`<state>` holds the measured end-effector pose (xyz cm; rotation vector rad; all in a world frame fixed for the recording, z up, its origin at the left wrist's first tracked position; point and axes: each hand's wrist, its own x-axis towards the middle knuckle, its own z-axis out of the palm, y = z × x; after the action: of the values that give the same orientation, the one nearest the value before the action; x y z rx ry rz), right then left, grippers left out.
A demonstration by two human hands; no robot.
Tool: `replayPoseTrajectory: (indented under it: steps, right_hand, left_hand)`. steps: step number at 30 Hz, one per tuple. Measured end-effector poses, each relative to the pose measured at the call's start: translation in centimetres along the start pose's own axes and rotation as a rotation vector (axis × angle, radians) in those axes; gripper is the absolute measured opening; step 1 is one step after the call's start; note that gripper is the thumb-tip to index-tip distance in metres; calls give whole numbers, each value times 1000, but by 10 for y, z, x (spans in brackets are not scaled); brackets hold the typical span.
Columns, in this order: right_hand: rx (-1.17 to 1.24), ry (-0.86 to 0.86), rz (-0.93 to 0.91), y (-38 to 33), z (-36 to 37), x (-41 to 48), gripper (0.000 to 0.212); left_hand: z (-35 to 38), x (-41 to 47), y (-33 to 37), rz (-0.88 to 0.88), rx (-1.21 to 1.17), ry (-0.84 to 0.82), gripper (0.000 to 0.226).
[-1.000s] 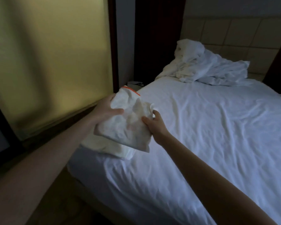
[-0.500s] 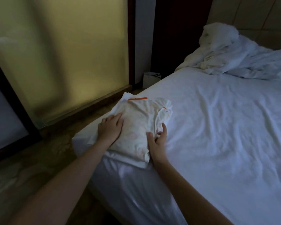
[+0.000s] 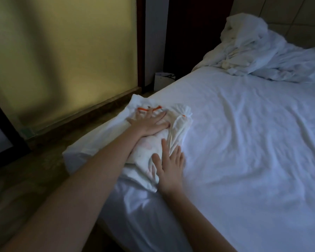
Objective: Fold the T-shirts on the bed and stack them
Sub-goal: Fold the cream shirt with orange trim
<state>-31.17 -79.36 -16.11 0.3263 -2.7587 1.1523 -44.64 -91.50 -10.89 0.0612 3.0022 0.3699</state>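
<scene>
Head view: a folded T-shirt [image 3: 148, 149], white with a faint pinkish print, lies on the near left corner of the bed [image 3: 244, 142], on top of another white layer [image 3: 98, 137] that shows beyond it toward the bed's edge. The shirt sits directly under both hands. Its long axis runs away from the person, roughly along the bed's left side. The end with the orange trim [image 3: 141, 109] points to the far side, and the plain folded end is nearest the person. The left hand [image 3: 149, 125] lies flat across the far half of the shirt, just below the trim, its grip apart, with straight, spread fingers pressing down on the cloth and pointing right. The right hand [image 3: 169, 165] lies flat on the shirt's near right edge, its grip likewise apart, the fingers straight and pointing away, the outer ones reaching onto the sheet. Neither hand is curled round anything. Well apart, at the head of the bed, lies a heap of crumpled white cloth [image 3: 262, 51].
</scene>
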Motion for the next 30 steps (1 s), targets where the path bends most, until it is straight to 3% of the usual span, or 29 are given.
replayPoseTrajectory:
  steps: [4,6,9,11,18,25,30]
  right_hand:
    - [-110,-57,30,-4,-1,0,93]
    - [-121,-52,24,-4,-2,-1,89]
    - [-110,-48,7,-2,-1,-2,98]
    - [-127,-36,-3,0,1,-1,111]
    - [-210,19,4,-2,7,-1,88]
    - [-263,15,56,-8,4,-16,93]
    - [-219,-56,20,-9,-13,-36,77]
  left_hand:
    - [-2,2,-1,5,31,-41,68]
    - [-7,-12,0,39,46,35,72]
    - [-5,-65,-11,7,52,258,58]
    - [10,-111,-18,-16,105,310,71]
    - [31,-110,-24,-44,49,329,84]
    - [24,-124,-21,-89,19,262,68]
    - [15,-146,-3,-135,-41,209,55]
